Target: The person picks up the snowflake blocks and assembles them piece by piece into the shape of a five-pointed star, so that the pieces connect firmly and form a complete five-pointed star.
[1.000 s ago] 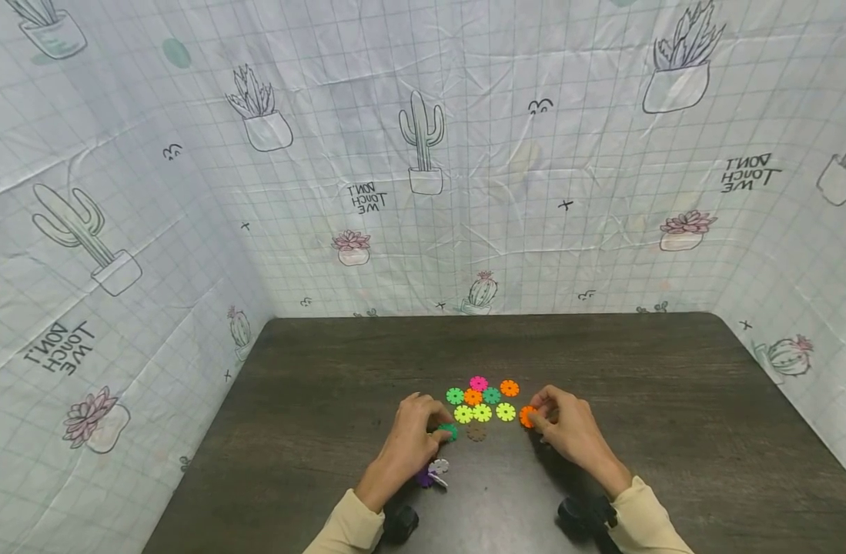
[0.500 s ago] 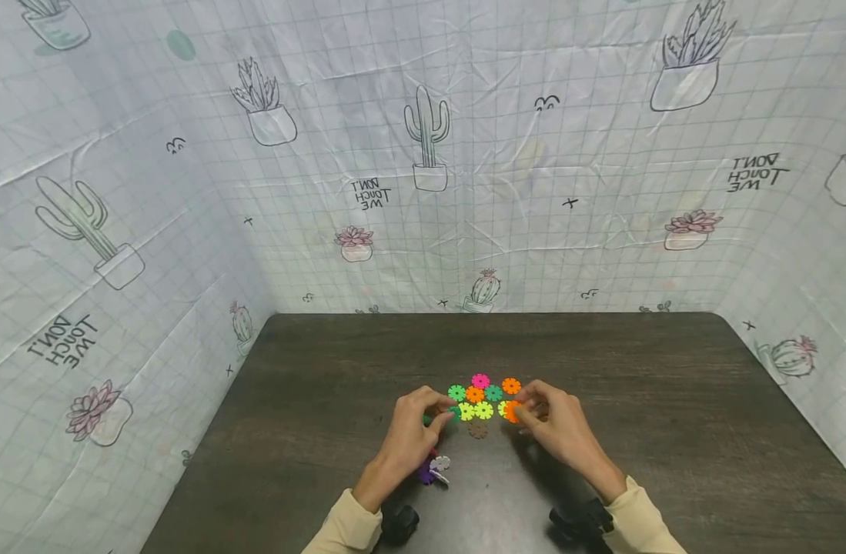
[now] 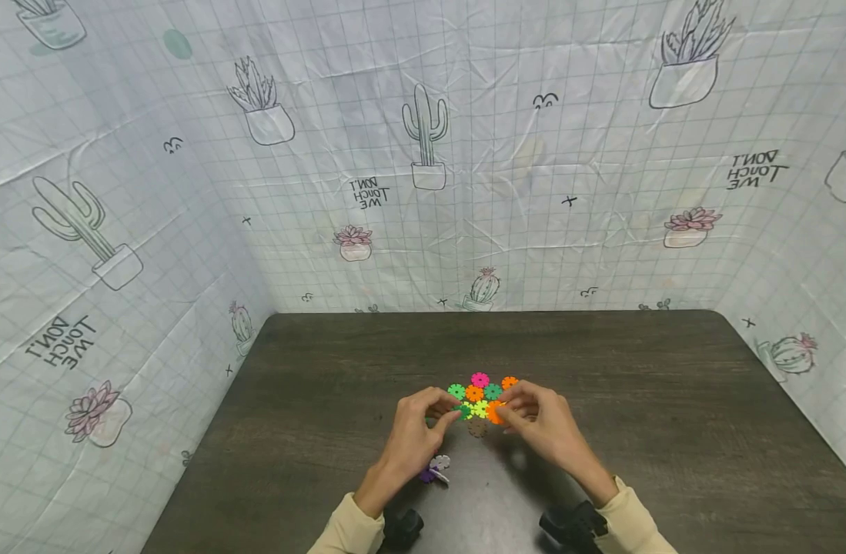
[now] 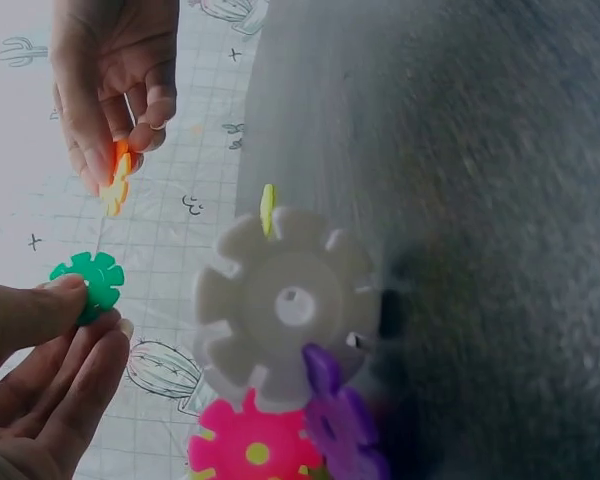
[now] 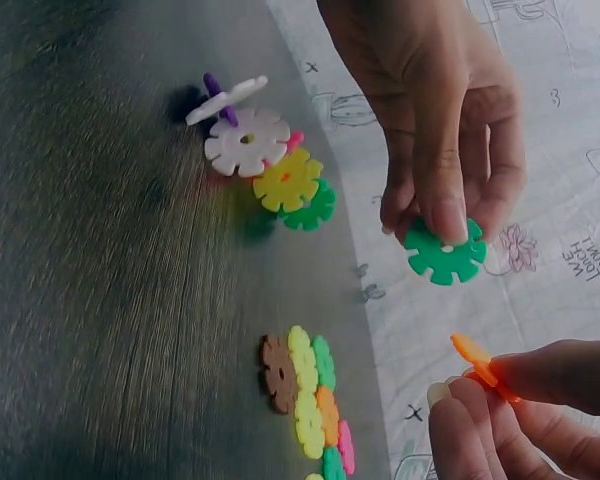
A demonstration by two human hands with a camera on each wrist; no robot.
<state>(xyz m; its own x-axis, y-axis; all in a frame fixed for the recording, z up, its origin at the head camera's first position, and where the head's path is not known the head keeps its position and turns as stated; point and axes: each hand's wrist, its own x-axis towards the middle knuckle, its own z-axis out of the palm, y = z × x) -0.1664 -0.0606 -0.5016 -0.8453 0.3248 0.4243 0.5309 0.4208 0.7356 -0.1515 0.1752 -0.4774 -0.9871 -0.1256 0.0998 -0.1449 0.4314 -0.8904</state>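
My left hand [image 3: 416,432] pinches a green notched building disc [image 4: 102,285] between thumb and fingers. Facing it, my right hand [image 3: 546,425] pinches an orange notched disc [image 5: 472,352], turned nearly edge-on in the right wrist view. A small gap separates the two discs, and both are raised above the tabletop. Below my left hand stands a joined cluster of discs: a white disc [image 5: 247,140], a purple disc [image 4: 342,420], a pink disc [image 4: 255,445], a yellow disc [image 5: 288,180] and another green one [image 5: 310,207]. My left hand partly hides this cluster in the head view.
Loose discs lie flat beyond the hands, among them a pink one [image 3: 480,379], a light green one [image 3: 456,392] and a brown one [image 3: 478,428]. The dark wooden table [image 3: 326,362] ends at a printed cloth backdrop [image 3: 506,223]. Each wrist carries a black camera.
My right hand has moved left with the orange disc. My left hand has raised the green disc and shifted slightly toward it, so the two discs are now closer together.
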